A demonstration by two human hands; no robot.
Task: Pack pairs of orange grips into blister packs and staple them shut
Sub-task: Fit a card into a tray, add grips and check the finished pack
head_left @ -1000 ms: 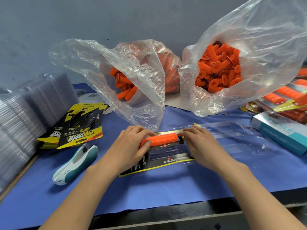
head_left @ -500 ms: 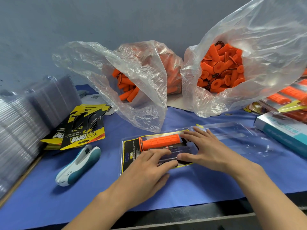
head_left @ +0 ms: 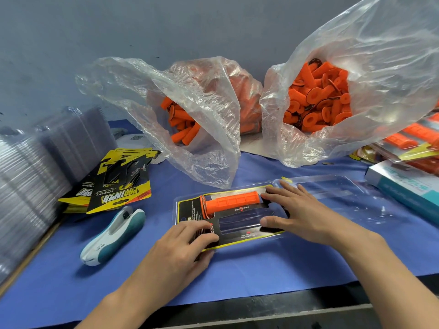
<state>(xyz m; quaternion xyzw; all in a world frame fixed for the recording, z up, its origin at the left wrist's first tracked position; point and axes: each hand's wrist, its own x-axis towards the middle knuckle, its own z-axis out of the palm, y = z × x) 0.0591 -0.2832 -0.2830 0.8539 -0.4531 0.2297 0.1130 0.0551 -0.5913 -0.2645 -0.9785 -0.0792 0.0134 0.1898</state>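
One grip lies in the far slot of the pack, between the hands. The near slot is bare, so the pair looks half loaded. Both hands lie spread on the pack: the left hand presses its near left corner, the right hand its right end. The next move likely needs a second grip from the bags beyond the hands, then the clear lid, right of the right hand, folded over. The stapler lies left of the left hand on the blue-covered table, before a grey wall.
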